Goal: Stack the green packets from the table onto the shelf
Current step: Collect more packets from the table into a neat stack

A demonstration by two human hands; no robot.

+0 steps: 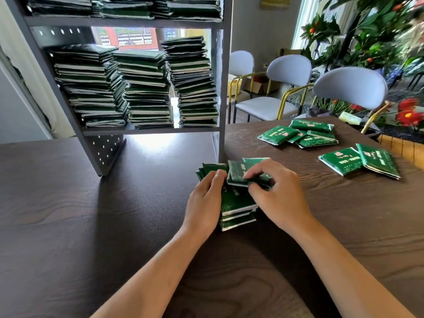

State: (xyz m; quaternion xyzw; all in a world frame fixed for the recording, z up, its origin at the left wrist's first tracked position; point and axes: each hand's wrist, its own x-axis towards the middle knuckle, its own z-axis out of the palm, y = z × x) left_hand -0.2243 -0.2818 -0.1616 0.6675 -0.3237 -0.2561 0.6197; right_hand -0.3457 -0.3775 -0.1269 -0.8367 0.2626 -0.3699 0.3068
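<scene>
Dark wooden table (91, 226) bears grey shelf (110, 154) and green packets (314, 134).

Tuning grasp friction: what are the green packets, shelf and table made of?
Green packets: likely glossy plastic film, shiny with crimped edges. Shelf: probably grey painted metal, perforated side panels. Table: dark wood-grain surface, possibly laminate, semi-gloss glare.

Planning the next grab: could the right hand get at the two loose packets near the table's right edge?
Probably yes: the two packets lie in the open, nothing between them and the right hand, though it now pinches a packet on the near pile.

shelf (151, 130) bay packed with stacks (146, 88) — narrow gaps above
</scene>
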